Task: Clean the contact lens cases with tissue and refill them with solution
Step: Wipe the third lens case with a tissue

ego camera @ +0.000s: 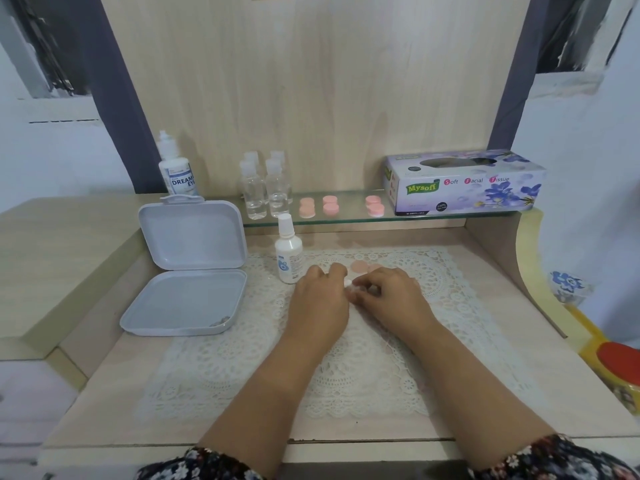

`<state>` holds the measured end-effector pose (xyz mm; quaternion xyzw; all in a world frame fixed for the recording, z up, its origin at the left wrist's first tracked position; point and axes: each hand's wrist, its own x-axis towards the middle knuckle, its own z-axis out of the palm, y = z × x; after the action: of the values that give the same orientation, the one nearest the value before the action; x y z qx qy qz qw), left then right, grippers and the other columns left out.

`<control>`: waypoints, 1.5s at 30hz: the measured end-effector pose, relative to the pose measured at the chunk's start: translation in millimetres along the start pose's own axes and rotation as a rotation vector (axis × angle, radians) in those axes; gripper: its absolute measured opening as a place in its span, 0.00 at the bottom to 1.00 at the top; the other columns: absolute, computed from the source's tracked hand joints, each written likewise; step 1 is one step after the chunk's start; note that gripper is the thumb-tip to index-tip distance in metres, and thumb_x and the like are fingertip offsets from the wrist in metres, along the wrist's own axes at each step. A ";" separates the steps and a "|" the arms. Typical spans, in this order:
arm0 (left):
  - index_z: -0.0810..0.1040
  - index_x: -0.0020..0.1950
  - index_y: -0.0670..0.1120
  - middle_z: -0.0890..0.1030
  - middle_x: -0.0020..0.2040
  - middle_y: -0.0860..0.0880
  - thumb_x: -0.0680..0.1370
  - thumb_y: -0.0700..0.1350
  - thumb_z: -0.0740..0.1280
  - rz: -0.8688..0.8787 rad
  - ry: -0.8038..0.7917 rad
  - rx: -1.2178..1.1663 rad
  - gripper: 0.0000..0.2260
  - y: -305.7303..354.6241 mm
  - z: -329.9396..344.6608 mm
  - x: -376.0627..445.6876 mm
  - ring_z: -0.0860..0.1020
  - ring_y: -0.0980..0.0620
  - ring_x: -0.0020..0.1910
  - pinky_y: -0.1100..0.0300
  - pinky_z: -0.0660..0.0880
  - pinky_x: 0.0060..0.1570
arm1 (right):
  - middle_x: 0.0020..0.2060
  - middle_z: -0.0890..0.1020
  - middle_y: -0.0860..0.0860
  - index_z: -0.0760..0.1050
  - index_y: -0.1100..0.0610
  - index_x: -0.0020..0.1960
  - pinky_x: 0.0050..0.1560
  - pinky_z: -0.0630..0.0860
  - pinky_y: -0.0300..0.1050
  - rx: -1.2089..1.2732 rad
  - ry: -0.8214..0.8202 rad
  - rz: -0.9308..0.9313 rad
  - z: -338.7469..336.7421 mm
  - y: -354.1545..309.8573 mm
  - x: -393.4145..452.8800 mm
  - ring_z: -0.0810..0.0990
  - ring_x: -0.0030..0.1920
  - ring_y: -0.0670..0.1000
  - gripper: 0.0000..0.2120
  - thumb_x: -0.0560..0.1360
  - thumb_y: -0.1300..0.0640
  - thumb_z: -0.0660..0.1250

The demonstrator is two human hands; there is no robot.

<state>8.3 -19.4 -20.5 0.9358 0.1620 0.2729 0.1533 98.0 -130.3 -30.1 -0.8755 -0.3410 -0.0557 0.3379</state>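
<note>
Centre of frame: the left hand (320,299) and right hand (389,297) meet over a lace mat (242,368), fingers curled round a small pale object (349,285), largely hidden. A pink cap (360,267) lies just behind. A small solution bottle (288,254) stands left of them; an open grey box (188,268) lies further left. Upper shelf: pink lens cases (341,206), clear bottles (265,188), tissue box (464,183).
</note>
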 end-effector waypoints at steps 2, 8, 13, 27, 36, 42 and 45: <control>0.71 0.64 0.50 0.73 0.53 0.46 0.80 0.46 0.62 -0.064 -0.059 -0.058 0.13 -2.9 1.0 3.1 0.74 0.47 0.50 0.56 0.72 0.49 | 0.51 0.81 0.45 0.81 0.47 0.56 0.59 0.67 0.51 -0.015 0.003 0.002 0.7 -0.2 0.1 0.73 0.55 0.49 0.13 0.75 0.44 0.68; 0.73 0.55 0.51 0.76 0.52 0.49 0.78 0.43 0.65 -0.198 -0.121 -0.363 0.07 -10.2 2.3 5.6 0.76 0.51 0.49 0.57 0.74 0.49 | 0.53 0.81 0.45 0.81 0.46 0.57 0.60 0.67 0.51 -0.022 -0.015 0.004 -0.5 -0.7 0.4 0.72 0.56 0.49 0.14 0.74 0.45 0.69; 0.74 0.52 0.46 0.78 0.46 0.52 0.78 0.38 0.65 -0.412 0.107 -0.834 0.06 -7.0 -10.1 9.3 0.76 0.55 0.44 0.69 0.71 0.39 | 0.53 0.81 0.45 0.81 0.47 0.57 0.60 0.67 0.51 -0.013 -0.023 0.007 -1.2 -0.6 0.9 0.72 0.56 0.49 0.14 0.73 0.45 0.69; 0.77 0.58 0.50 0.74 0.50 0.47 0.78 0.46 0.65 -0.067 -0.012 -0.094 0.09 -6.4 2.6 2.3 0.75 0.47 0.47 0.54 0.74 0.47 | 0.50 0.80 0.46 0.81 0.48 0.57 0.60 0.67 0.51 -0.003 -0.009 0.004 0.7 -0.1 1.2 0.72 0.55 0.49 0.15 0.74 0.43 0.69; 0.75 0.55 0.51 0.73 0.50 0.47 0.78 0.44 0.67 -0.155 -0.077 -0.242 0.07 -8.2 4.8 5.8 0.74 0.48 0.48 0.52 0.74 0.52 | 0.49 0.80 0.45 0.80 0.47 0.58 0.60 0.68 0.51 -0.026 -0.025 0.000 -2.7 -2.5 0.5 0.73 0.55 0.49 0.15 0.73 0.44 0.69; 0.73 0.50 0.51 0.76 0.48 0.49 0.78 0.42 0.66 -0.241 -0.041 -0.458 0.04 -10.2 6.5 7.9 0.75 0.50 0.47 0.56 0.74 0.47 | 0.49 0.81 0.43 0.77 0.46 0.62 0.58 0.64 0.47 -0.006 -0.031 0.001 -6.4 -3.0 -1.9 0.72 0.54 0.47 0.18 0.73 0.46 0.69; 0.74 0.47 0.50 0.78 0.45 0.53 0.76 0.39 0.68 -0.297 0.132 -0.720 0.07 -8.3 -1.8 8.9 0.76 0.56 0.45 0.67 0.71 0.42 | 0.44 0.80 0.40 0.73 0.44 0.62 0.57 0.64 0.45 0.066 -0.010 0.025 -7.5 -4.1 -2.6 0.73 0.50 0.44 0.21 0.71 0.48 0.72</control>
<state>12.6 -8.2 -18.1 0.7690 0.1992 0.3468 0.4988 94.3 -134.3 -23.0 -0.8683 -0.3333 -0.0358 0.3656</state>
